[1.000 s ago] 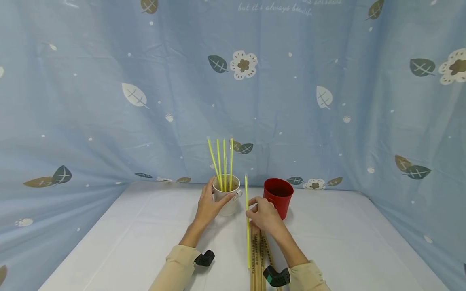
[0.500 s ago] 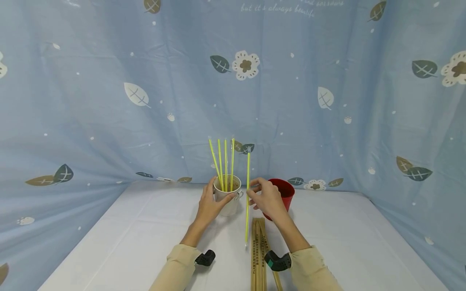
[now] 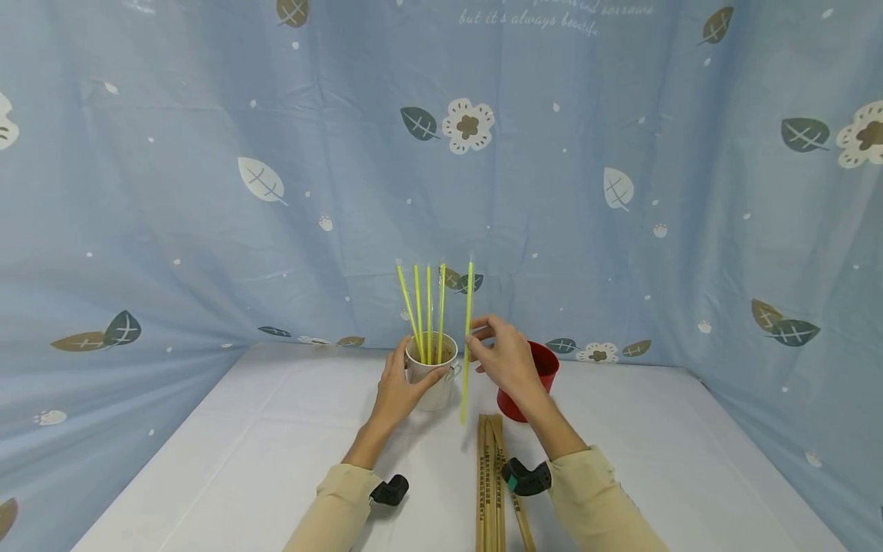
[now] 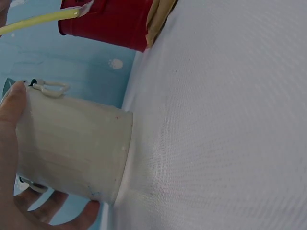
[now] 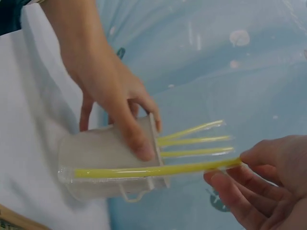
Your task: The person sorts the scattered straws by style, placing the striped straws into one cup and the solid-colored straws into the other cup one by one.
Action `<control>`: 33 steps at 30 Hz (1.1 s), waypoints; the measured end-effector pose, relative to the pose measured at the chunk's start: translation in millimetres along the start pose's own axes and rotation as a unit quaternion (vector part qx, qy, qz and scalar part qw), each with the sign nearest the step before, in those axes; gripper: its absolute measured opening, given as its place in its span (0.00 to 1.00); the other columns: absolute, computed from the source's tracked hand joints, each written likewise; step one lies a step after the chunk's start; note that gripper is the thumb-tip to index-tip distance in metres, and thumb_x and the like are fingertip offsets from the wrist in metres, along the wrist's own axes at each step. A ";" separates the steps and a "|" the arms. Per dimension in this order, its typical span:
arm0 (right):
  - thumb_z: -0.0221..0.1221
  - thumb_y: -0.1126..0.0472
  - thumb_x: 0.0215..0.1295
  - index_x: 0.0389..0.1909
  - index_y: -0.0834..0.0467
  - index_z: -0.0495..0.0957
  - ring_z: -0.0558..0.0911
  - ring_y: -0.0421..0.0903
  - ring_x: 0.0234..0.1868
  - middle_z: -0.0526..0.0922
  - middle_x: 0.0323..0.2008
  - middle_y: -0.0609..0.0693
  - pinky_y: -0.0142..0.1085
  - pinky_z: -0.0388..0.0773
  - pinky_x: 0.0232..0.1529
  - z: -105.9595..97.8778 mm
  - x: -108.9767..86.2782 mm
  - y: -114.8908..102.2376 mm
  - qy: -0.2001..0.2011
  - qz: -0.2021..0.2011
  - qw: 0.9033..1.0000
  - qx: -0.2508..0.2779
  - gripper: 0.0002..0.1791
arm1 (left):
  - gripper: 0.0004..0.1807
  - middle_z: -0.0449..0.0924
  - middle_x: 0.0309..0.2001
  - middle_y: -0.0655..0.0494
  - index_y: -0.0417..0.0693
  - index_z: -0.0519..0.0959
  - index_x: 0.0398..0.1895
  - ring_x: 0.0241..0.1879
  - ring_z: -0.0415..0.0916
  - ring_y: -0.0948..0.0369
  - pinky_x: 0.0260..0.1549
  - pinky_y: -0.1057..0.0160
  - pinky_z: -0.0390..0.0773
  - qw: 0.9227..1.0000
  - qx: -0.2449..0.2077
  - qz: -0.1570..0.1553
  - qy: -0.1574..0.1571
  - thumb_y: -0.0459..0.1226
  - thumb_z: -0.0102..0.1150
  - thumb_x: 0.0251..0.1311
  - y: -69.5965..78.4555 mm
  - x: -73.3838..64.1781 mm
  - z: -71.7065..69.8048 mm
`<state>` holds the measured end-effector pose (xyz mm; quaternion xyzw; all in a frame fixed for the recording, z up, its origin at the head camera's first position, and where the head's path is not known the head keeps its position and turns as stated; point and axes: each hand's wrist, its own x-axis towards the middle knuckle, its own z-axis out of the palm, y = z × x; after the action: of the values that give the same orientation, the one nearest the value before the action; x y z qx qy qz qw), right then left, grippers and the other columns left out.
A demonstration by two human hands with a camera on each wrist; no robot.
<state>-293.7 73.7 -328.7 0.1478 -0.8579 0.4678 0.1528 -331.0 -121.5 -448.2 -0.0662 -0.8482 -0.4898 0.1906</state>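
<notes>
My left hand (image 3: pixel 396 395) grips a small white pail (image 3: pixel 436 392) near its rim, thumb in front and fingers round the far side. Several yellow straws (image 3: pixel 429 307) in clear wrappers stand inside it, leaning a little apart. With thumb and fingertips my right hand (image 3: pixel 509 359) pinches another wrapped yellow straw (image 3: pixel 465 383), held nearly upright just right of the pail. In the right wrist view this straw (image 5: pixel 144 171) passes in front of the pail's wall (image 5: pixel 96 148). The pail stands on the table, as the left wrist view shows its base (image 4: pixel 122 158) at the cloth.
Behind my right hand stands a red pail (image 3: pixel 545 368), partly hidden. Several long brown paper-wrapped sticks (image 3: pixel 490 483) with printed text lie in front of it on the white tablecloth (image 3: pixel 276 445). A blue patterned curtain (image 3: pixel 345 192) hangs behind the table.
My right hand has lifted the yellow straw up and away from beside the brown paper-wrapped sticks. The left hand stays on the white pail.
</notes>
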 end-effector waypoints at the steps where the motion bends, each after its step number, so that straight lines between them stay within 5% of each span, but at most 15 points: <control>1: 0.61 0.60 0.68 0.53 0.57 0.78 0.87 0.50 0.29 0.86 0.42 0.57 0.42 0.85 0.29 -1.1 1.6 -1.9 -0.001 -0.003 1.000 0.000 0.14 | 0.52 0.66 0.65 0.47 0.68 0.51 0.77 0.61 0.71 0.47 0.54 0.38 0.72 1.000 0.001 0.003 0.001 0.63 0.66 0.51 0.0 0.1 -0.1; 12: 0.59 0.59 0.69 0.53 0.56 0.77 0.87 0.47 0.30 0.86 0.42 0.55 0.35 0.83 0.26 -7.0 23.2 -21.8 -0.008 -0.038 0.999 -0.010 0.14 | 0.52 0.66 0.65 0.47 0.68 0.51 0.77 0.61 0.71 0.47 0.55 0.38 0.72 1.000 0.000 0.001 -0.001 0.63 0.67 0.50 0.7 -0.6 -0.5; 22: 0.58 0.60 0.70 0.50 0.58 0.77 0.87 0.46 0.29 0.85 0.39 0.54 0.31 0.82 0.25 -15.1 44.6 -40.2 0.059 -0.111 0.992 0.000 0.11 | 0.51 0.65 0.66 0.51 0.73 0.50 0.76 0.62 0.70 0.49 0.55 0.38 0.72 1.000 -0.004 0.001 -0.007 0.64 0.65 0.51 1.3 1.4 -0.2; 33: 0.59 0.61 0.69 0.51 0.60 0.77 0.87 0.47 0.29 0.86 0.39 0.56 0.30 0.82 0.24 -4.1 54.7 -39.0 0.073 -0.119 0.990 0.003 0.12 | 0.52 0.65 0.67 0.51 0.71 0.50 0.76 0.63 0.70 0.48 0.57 0.38 0.71 1.000 -0.003 -0.007 -0.008 0.65 0.65 0.50 0.6 0.9 -0.9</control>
<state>-327.5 50.9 -275.1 0.2153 -0.8192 0.4585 0.2690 -331.4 -122.0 -447.0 -0.0650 -0.8486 -0.4930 0.1804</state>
